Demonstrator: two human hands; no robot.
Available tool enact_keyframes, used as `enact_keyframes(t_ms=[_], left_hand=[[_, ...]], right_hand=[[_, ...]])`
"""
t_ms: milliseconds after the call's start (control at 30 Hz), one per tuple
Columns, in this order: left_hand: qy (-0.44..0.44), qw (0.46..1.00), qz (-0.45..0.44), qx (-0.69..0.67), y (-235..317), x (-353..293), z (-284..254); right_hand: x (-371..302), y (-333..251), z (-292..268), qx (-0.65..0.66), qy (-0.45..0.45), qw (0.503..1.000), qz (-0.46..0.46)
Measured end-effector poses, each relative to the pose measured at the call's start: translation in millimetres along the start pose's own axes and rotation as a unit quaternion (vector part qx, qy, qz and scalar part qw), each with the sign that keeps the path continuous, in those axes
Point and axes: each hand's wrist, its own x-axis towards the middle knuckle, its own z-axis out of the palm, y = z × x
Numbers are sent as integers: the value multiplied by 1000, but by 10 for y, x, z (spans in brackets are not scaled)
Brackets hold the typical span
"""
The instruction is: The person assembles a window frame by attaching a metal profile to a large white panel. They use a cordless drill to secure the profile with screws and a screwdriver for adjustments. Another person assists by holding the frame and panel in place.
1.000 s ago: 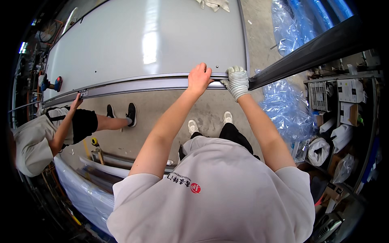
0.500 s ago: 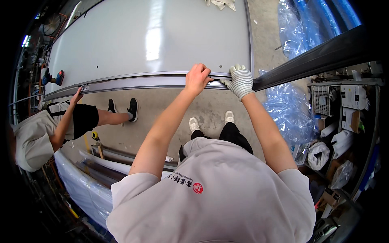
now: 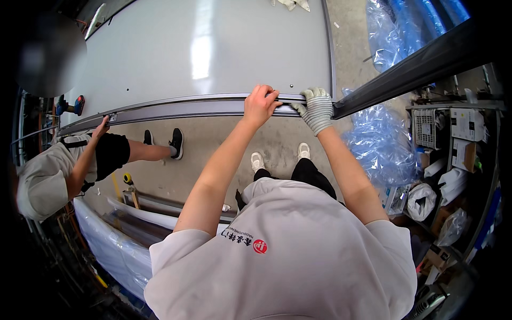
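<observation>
- The big panel [image 3: 149, 58] is smooth and glossy, with a bright shine on it.
- The long rail [image 3: 176, 111] looks like smooth, shiny metal.
- The glove [image 3: 319, 112] is bumpy, knitted cloth.
- The blue wrap [image 3: 380, 146] is thin, crinkly, shiny plastic.
- The shirt [image 3: 288, 240] is soft-looking, matt cloth.
- The floor [image 3: 210, 146] looks hard and dull, like concrete.

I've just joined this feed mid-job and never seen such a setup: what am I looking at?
No machine: these are a person's hands, seen from a wide camera worn on the head and looking down, so straight edges bend. The bare left hand and the gloved right hand are on a long grey metal profile along the near edge of a large grey panel; how firmly they hold it is unclear. A pale cloth-like item lies on the panel's far part. Farther left, a co-worker's hand touches the profile.
</observation>
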Motion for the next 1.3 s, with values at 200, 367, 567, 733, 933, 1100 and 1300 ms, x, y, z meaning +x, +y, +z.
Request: enact_keyframes(t_ms=[200,367,567,733,933,1100,1300], left_hand=[[11,1000,-4,-9,37,-1,50],[0,1000,-6,-23,30,4,32],[7,1000,-1,-14,17,-38,-11],[-12,1000,10,-11,68,8,13],[-6,1000,-19,-6,38,-117,1],[-13,1000,-15,-10,34,-87,18],[-29,999,-10,-25,56,-91,15]], right_hand=[[-40,-8,49,1,1,999,38],[100,-138,-99,23,-48,995,83],[-269,-170,-1564,123,441,888,48],[80,774,-1695,410,100,906,47],[248,321,-1289,594,273,753,77],[72,342,-1232,595,294,747,45],[127,268,-1288,582,299,754,59]])
